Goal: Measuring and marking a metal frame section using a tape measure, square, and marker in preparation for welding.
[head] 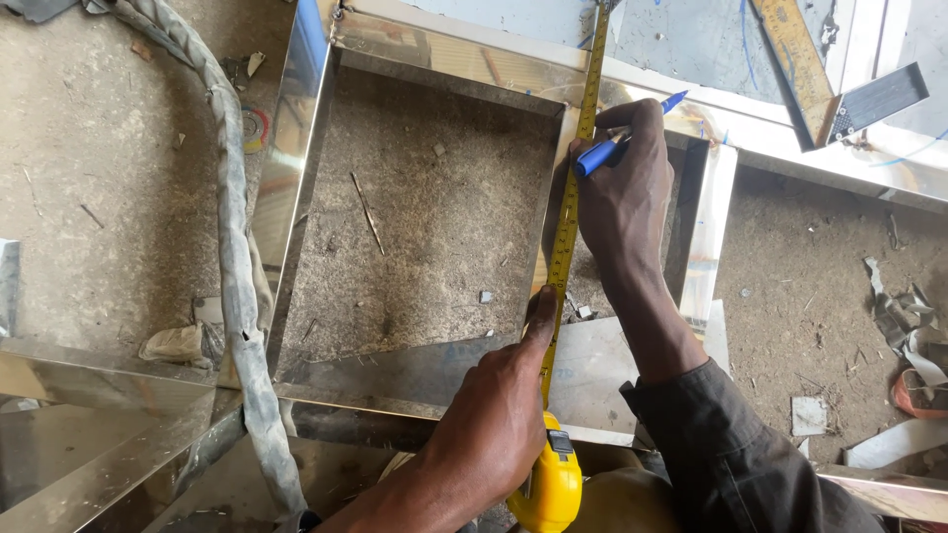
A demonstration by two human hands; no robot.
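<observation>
Your left hand grips the yellow tape measure case, thumb pinning its yellow blade along the shiny steel frame; your right hand fingers clench a blue marker beside the blade.

the widest free room is the dirt floor inside the shiny steel frame, with only a thin rod and small scraps lying there; it is walled by the frame's rails on all sides, and on its right by the yellow tape blade stretched along the cross rail. the left hand with the tape case and the right hand with the blue marker block that rail and the narrow bay beside it. left of the frame a grey hose bars the way, while the dirt at right is open apart from metal scraps.
</observation>
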